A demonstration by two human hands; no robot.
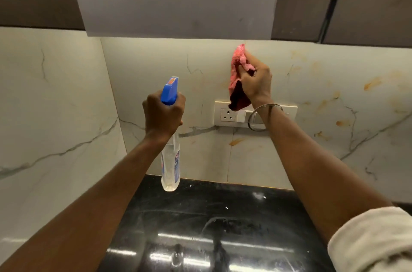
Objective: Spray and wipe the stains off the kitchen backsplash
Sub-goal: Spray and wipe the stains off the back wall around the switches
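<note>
Left hand: raised at mid-height, back of hand toward the camera, fingers curled round the neck of the spray bottle. The blue trigger head projects above the fist; the clear body hangs below it, over the black countertop.

Right hand: forearm extended up and forward, fingers bunched round the pink cloth, pressing it against the marble backsplash just under the cabinet edge. The cloth's lower fold hangs over the switch panel. Orange stains lie right of the grip
</note>
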